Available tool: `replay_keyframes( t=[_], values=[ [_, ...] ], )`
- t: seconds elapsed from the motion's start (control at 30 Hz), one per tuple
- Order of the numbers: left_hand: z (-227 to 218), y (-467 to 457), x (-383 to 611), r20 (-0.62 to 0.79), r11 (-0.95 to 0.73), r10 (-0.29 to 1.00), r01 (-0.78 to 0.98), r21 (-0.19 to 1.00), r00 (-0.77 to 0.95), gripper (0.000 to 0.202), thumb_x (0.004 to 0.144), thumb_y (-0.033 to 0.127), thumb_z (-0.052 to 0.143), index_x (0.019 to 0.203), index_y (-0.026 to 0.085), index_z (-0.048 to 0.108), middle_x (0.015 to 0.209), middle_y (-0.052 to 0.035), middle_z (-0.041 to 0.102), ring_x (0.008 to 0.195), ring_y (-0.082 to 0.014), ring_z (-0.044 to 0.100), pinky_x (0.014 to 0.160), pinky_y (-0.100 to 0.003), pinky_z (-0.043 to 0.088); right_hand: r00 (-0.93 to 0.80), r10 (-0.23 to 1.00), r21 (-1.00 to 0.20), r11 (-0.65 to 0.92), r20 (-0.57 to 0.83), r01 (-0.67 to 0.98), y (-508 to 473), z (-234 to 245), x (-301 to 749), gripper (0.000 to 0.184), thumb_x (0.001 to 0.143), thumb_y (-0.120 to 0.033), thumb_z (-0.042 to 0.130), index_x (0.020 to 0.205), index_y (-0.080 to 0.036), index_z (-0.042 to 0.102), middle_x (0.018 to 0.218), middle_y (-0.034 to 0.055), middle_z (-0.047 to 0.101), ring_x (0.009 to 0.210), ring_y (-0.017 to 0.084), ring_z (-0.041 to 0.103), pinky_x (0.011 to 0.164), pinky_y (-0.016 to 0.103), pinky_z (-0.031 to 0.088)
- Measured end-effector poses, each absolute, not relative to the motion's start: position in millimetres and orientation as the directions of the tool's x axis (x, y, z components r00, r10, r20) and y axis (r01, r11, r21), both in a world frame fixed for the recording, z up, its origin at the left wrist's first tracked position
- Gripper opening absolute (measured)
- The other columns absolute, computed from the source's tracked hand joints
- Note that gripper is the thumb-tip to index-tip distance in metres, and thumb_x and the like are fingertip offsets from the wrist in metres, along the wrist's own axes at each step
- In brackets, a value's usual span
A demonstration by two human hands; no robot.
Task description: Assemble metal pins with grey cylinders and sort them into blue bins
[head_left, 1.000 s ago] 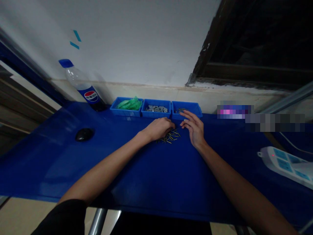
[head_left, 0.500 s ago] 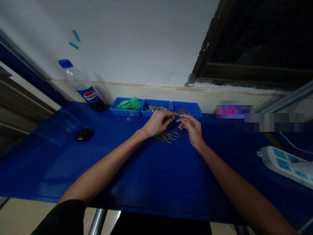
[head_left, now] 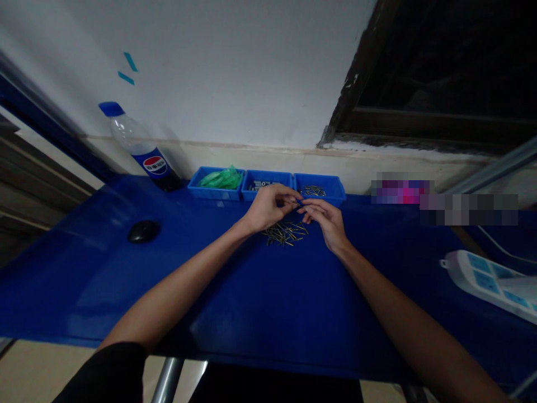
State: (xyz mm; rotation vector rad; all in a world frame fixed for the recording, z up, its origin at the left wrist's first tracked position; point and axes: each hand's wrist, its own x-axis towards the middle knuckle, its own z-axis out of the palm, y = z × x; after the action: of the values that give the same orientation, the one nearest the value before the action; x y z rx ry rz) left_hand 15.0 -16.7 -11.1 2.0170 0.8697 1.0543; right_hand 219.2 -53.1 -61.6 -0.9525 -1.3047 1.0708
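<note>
Fingertips (head_left: pixel 297 195) of the two hands come together in mid-picture, the left hand (head_left: pixel 267 209) reaching in from the left and the right hand (head_left: pixel 329 221) from the right. On the left hand, thumb and forefinger are drawn close, with only a narrow gap; the right hand's fingers are bent loosely, their tips touching or almost touching the left's. Something small and dark may sit between them, but whether either hand grips it cannot be told.

Just below the fingertips, toward the person, a loose pile of thin, brass-coloured metal pins (head_left: pixel 287 234) lies on a blue tabletop (head_left: pixel 272 313). It spreads between the two wrists, partly covered by the left hand.

Beyond the hands, three blue bins stand in a row by the wall: the left bin (head_left: pixel 215 194) holds green plastic, the middle bin (head_left: pixel 248 196), partly hidden by the left hand, grey metal pieces, and the right bin (head_left: pixel 321 180) slender metal pieces.
</note>
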Motion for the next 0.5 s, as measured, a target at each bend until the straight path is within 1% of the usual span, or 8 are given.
replay_keyframes(
  t=[0.13, 0.23, 0.4, 0.5],
  values=[
    [-9.7, -17.7, 16.3, 0.347, -0.472, 0.836, 0.234, 0.850, 0.426, 0.018, 0.086, 0.028, 0.074, 0.095, 0.014, 0.080, 0.090, -0.0091, 0.080, 0.081, -0.0181, 0.075, 0.076, -0.031, 0.062, -0.057, 0.969, -0.969, 0.235, 0.239, -0.070, -53.8, -61.4, 218.9, 0.025, 0.082, -0.039, 0.082, 0.102, -0.025, 0.080, 0.091, 0.0048, 0.082, 0.068, 0.017, 0.069, 0.066, 0.034, 0.055],
    [-10.9, -17.2, 16.3, 0.306, -0.435, 0.847, 0.235, 0.869, 0.435, 0.016, 0.084, 0.030, 0.076, 0.090, 0.015, 0.080, 0.085, -0.0081, 0.080, 0.079, -0.0186, 0.076, 0.075, -0.031, 0.061, -0.027, 0.974, -0.972, 0.224, 0.226, -0.074, -52.2, -63.1, 219.5, 0.028, 0.077, -0.041, 0.086, 0.098, -0.024, 0.081, 0.089, 0.0054, 0.082, 0.067, 0.018, 0.070, 0.067, 0.035, 0.057],
    [-17.1, -14.1, 15.5, 0.254, -0.428, 0.828, 0.271, 0.862, 0.500, 0.015, 0.085, 0.025, 0.075, 0.095, 0.015, 0.079, 0.081, -0.0058, 0.081, 0.076, -0.0189, 0.077, 0.074, -0.031, 0.060, 0.012, 0.975, -0.970, 0.222, 0.222, -0.096, -50.5, -62.7, 219.7, 0.022, 0.074, -0.036, 0.088, 0.091, -0.024, 0.083, 0.083, 0.0048, 0.081, 0.066, 0.018, 0.069, 0.066, 0.035, 0.055],
    [-18.3, -12.5, 13.4, 0.264, -0.480, 0.794, 0.298, 0.825, 0.548, 0.016, 0.089, 0.023, 0.071, 0.101, 0.017, 0.078, 0.082, -0.0046, 0.081, 0.076, -0.0186, 0.076, 0.076, -0.033, 0.061, 0.016, 0.976, -0.971, 0.217, 0.216, -0.099, -51.2, -61.8, 219.5, 0.019, 0.075, -0.034, 0.086, 0.091, -0.024, 0.082, 0.083, 0.0048, 0.080, 0.067, 0.018, 0.068, 0.066, 0.035, 0.055]
  ],
)
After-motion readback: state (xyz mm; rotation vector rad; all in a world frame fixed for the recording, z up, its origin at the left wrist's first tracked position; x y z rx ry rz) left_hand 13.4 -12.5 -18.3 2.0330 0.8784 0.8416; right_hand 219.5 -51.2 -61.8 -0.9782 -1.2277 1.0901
